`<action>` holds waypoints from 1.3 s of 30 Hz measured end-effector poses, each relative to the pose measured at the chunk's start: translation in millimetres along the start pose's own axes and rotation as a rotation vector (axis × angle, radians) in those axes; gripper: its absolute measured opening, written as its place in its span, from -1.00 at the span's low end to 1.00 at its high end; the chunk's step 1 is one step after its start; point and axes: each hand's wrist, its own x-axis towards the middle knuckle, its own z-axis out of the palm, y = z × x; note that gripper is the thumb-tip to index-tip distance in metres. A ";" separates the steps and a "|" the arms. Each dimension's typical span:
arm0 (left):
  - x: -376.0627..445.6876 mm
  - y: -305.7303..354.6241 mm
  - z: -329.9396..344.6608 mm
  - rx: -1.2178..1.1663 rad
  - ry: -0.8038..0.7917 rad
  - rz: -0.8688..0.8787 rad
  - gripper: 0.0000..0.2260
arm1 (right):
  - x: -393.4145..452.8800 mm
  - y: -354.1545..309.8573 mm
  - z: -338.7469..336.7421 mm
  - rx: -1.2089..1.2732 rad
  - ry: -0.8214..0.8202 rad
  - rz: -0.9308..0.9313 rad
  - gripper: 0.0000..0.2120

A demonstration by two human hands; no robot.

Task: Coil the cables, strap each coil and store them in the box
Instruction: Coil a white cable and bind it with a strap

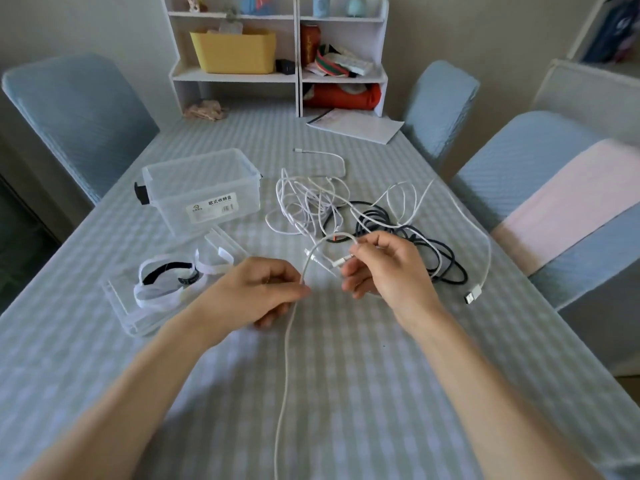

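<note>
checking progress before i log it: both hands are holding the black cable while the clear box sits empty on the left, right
Not quite. The head view shows both hands, left and right, holding a white cable; the black cable lies untouched on the table. The clear box does sit empty on the left.

A checked blue-grey cloth covers the desk [346, 393]; blue-covered chairs [79, 116] flank it, a white shelf unit [298, 57] against the beige wall [485, 32].

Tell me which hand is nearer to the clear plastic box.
The left. The left hand holds the white cable just in front of the clear plastic box; the right hand is farther right, by the tangled cables.
</note>
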 end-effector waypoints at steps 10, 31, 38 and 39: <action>-12.0 2.0 -15.1 0.226 -0.375 -0.139 -0.83 | 8.2 1.5 -3.2 0.242 0.179 0.024 -0.80; -7.1 4.3 -23.5 0.027 0.084 0.125 -0.98 | 10.2 21.9 -9.4 -0.777 0.336 -0.723 -0.72; -11.5 10.1 -20.8 0.194 0.051 0.019 -0.90 | 0.7 9.7 -7.1 -0.433 0.315 -0.469 -0.70; -10.4 12.3 -21.5 0.035 0.145 0.056 -0.90 | 0.0 7.8 -7.0 -0.340 0.297 -0.373 -0.74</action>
